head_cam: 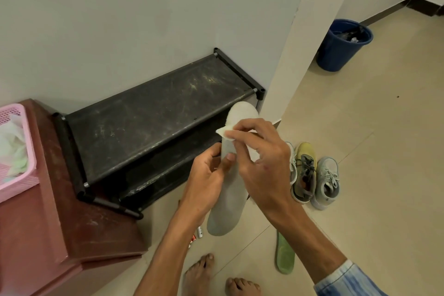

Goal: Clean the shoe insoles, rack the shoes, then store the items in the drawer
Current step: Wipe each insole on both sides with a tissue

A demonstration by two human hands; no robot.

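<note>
White-grey foam insole (224,214), long and flat, is held in the air in front of the black metal-framed shoe rack (149,118), toe end up and heel end down towards the tiled floor. The left hand (206,182) grips it round the middle, with the thumb laid across its face. The right hand (262,158) pinches a small folded white wipe (223,132) and presses it on the upper part, just below the toe. My judgement is that the step in hand is the wiping of this insole, and that the task is at an early stage. A green foam insole (284,257) lies on the floor beside the bare feet, and I cannot tell whether it has been cleaned. The yellow-and-grey lace-up sneaker (304,173) and the pale grey sneaker (326,182) stand on the floor, unracked. To do this well I would draw the wipe in long strokes from toe to heel. I would move the left-hand grip down so the covered middle gets wiped too, and support the foam from behind so it does not fold under pressure. I would refold the wipe to a fresh face once it greys. The rack's top shelf looks dusty, so the cleaned face should be kept off it.
</note>
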